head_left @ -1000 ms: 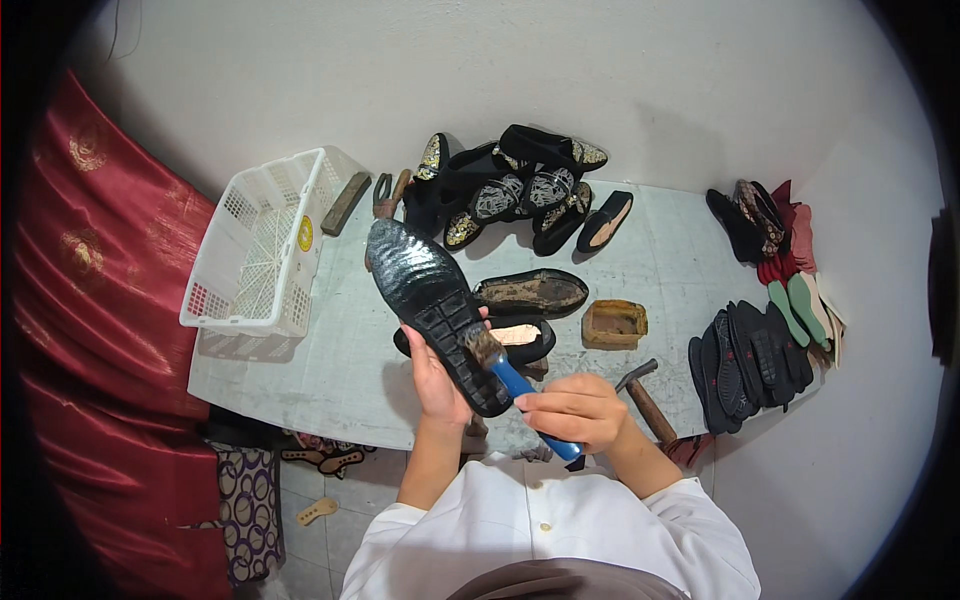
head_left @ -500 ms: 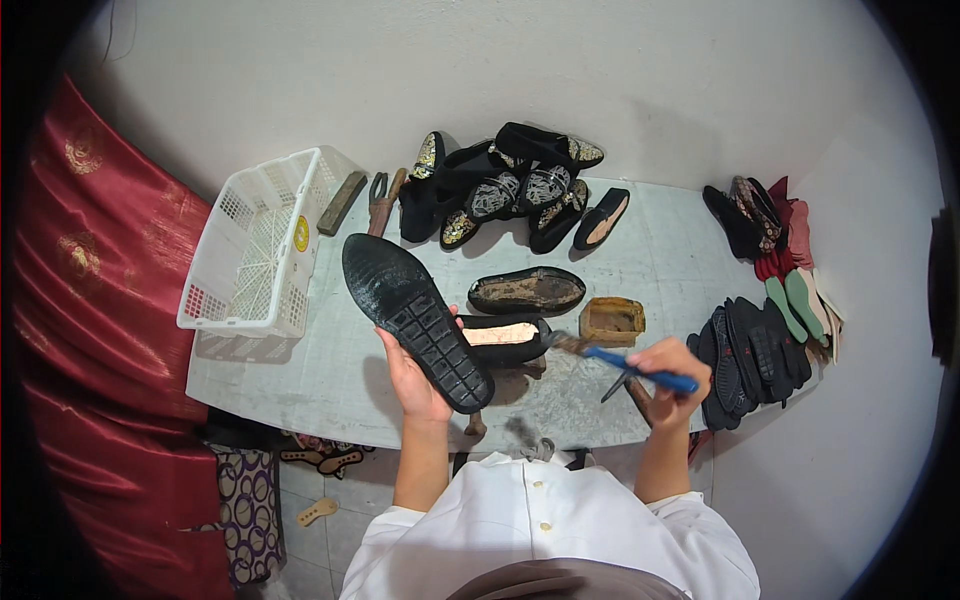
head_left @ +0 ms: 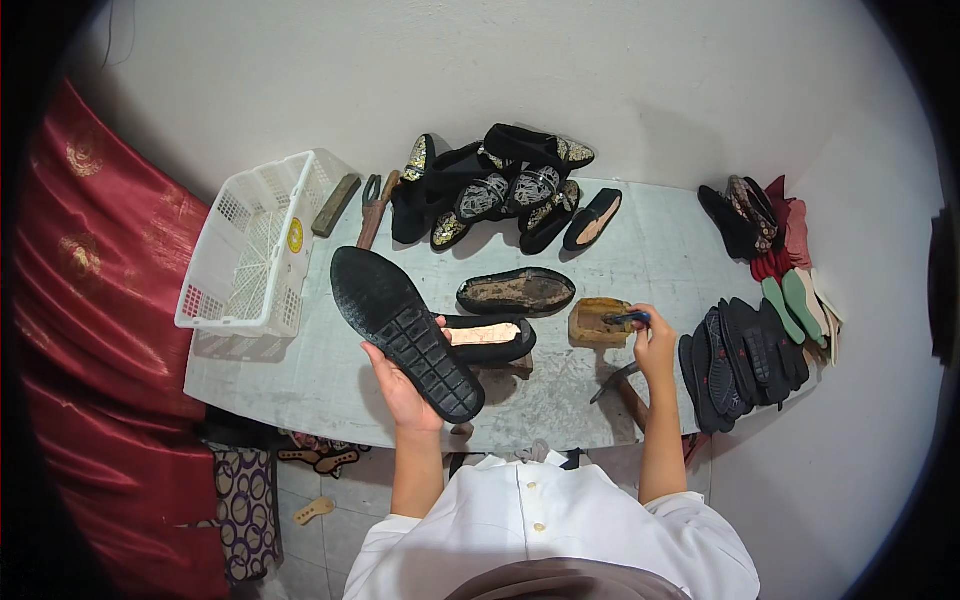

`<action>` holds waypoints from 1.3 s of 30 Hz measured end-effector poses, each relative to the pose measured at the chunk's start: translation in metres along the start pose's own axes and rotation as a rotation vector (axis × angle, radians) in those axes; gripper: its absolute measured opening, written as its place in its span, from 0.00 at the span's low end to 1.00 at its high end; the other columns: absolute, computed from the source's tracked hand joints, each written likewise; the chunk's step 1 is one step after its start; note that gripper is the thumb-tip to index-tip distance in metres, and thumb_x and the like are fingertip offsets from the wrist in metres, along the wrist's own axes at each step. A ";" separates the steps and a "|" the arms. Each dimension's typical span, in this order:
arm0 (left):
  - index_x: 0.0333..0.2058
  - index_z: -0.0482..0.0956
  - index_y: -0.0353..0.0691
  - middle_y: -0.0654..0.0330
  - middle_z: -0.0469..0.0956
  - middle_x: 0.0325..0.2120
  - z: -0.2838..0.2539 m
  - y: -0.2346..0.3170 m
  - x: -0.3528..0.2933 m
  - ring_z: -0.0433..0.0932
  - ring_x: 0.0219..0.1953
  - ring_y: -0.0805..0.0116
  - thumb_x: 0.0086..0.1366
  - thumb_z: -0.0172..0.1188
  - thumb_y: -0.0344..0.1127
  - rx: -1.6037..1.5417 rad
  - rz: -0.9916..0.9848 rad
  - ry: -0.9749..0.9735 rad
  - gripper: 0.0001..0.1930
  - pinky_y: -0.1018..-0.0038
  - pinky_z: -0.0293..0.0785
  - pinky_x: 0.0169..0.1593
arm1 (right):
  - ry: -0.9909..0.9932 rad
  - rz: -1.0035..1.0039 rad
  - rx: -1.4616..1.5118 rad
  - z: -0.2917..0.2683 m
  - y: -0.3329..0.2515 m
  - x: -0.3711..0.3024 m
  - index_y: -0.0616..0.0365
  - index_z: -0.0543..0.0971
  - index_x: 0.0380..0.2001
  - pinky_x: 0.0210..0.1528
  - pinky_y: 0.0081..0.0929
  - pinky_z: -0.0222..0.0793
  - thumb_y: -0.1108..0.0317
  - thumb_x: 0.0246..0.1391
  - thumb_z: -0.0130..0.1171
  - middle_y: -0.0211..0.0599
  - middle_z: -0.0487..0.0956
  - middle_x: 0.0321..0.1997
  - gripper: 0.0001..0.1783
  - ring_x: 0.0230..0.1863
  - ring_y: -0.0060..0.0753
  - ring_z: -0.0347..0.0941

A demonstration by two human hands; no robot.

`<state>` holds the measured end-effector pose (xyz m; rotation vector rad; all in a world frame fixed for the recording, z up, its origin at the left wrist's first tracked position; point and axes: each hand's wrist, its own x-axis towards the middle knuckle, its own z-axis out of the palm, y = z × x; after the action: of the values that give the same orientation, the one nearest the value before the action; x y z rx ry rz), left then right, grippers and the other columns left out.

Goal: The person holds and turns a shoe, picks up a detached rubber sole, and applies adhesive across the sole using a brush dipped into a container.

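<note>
- My left hand (head_left: 400, 385) is clamped on a black sole (head_left: 405, 333), tread side up, held off the worktop (head_left: 300, 380) with its toe end pointing to about 11 o'clock and the heel over my palm.
- My right hand (head_left: 655, 345) is closed around a blue-handled brush (head_left: 628, 319), its tip touching the brown pot (head_left: 598, 322) that sits at 3 o'clock from the sole.
- Risk one — I judge the brush could come away overloaded and drip on the worktop, or on the open shoe (head_left: 490, 338) that lies between pot and sole, since the brush's way back to the sole crosses right over it.
- Risk two: the pot looks small and light, so pressing the brush sideways could tip or slide it toward the hammer (head_left: 620, 385) just at its 5 o'clock.
- Risk three — I grip the sole only at the heel end, from beneath. It is long and probably floppy; if my fingers slacken, the far end may droop onto the shoe or slip out.
- Pose: left forearm comes up from 6 o'clock, wrist turned so the palm faces up under the sole. Right forearm rises nearly straight, wrist bent inward toward 9 o'clock, thumb and fingers pinching the handle.
- The stack of black soles (head_left: 735, 365) lies just at 3 o'clock from my right hand, near enough for my wrist to brush.
</note>
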<state>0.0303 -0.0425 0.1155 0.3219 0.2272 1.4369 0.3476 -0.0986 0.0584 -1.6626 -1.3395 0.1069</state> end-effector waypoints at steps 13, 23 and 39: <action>0.49 0.67 0.35 0.44 0.74 0.38 0.017 -0.050 -0.025 0.77 0.36 0.55 0.66 0.33 0.58 0.008 0.028 0.026 0.31 0.65 0.75 0.44 | -0.345 -0.071 0.072 0.001 0.048 -0.028 0.59 0.74 0.38 0.50 0.35 0.65 0.88 0.35 0.44 0.48 0.71 0.46 0.23 0.49 0.53 0.68; 0.50 0.66 0.36 0.45 0.74 0.39 0.027 -0.080 -0.043 0.76 0.37 0.56 0.66 0.33 0.58 0.034 0.046 0.067 0.31 0.66 0.75 0.44 | -0.413 0.013 0.157 -0.022 0.044 -0.036 0.55 0.70 0.46 0.53 0.36 0.61 0.81 0.41 0.52 0.49 0.64 0.51 0.24 0.51 0.51 0.64; 0.58 0.54 0.40 0.53 0.61 0.56 0.042 -0.089 -0.061 0.72 0.46 0.61 0.66 0.32 0.58 0.069 0.270 0.117 0.31 0.68 0.72 0.50 | -0.637 -0.628 0.510 -0.021 -0.088 -0.048 0.51 0.74 0.44 0.46 0.33 0.66 0.62 0.35 0.69 0.40 0.70 0.47 0.28 0.46 0.42 0.68</action>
<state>0.1203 -0.1157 0.1216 0.3341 0.3387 1.7194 0.2785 -0.1553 0.1089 -0.7425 -2.0419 0.5878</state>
